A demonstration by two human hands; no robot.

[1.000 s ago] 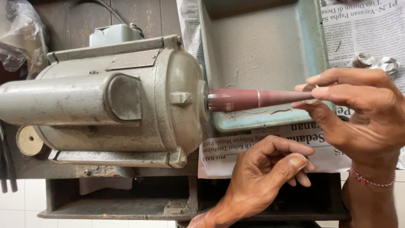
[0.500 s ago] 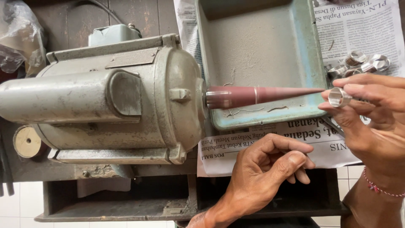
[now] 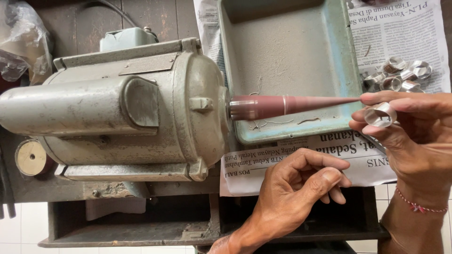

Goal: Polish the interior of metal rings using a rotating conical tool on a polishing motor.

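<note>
The right hand (image 3: pixel 414 136) is pinching a silver ring (image 3: pixel 380 114) between its fingertips, just right of the tip of the tapered red spindle (image 3: pixel 287 105). The spindle's long axis is running left to right from the grey motor (image 3: pixel 117 108), over the green tray (image 3: pixel 287 66). The left hand (image 3: pixel 292 193) is resting loosely curled and empty on the newspaper (image 3: pixel 263 164), nearer to me. The right palm is cut off at the frame edge.
</note>
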